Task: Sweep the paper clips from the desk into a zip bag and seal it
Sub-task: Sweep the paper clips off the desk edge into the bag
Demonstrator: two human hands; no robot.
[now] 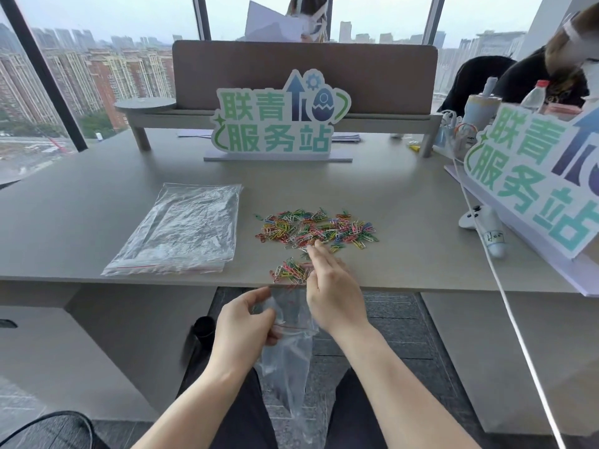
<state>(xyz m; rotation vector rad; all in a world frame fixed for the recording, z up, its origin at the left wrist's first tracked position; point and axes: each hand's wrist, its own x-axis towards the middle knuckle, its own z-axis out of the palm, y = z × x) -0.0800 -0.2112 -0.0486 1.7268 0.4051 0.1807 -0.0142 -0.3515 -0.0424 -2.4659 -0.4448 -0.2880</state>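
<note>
A wide heap of coloured paper clips (316,229) lies mid-desk, and a smaller bunch (290,271) sits right at the desk's front edge. My right hand (334,286) is over the desk edge beside that bunch, fingers straight, fingertips touching the clips. Below the edge my left hand (244,319) pinches the mouth of a clear zip bag (287,361), which hangs down between my knees. Whether the bag holds clips is unclear.
A stack of spare clear zip bags (181,231) lies on the grey desk (97,196) to the left. Two green-lettered signs (278,119) (531,176) stand behind and right. A white cable (492,264), a white toy (486,228) and another person are at right.
</note>
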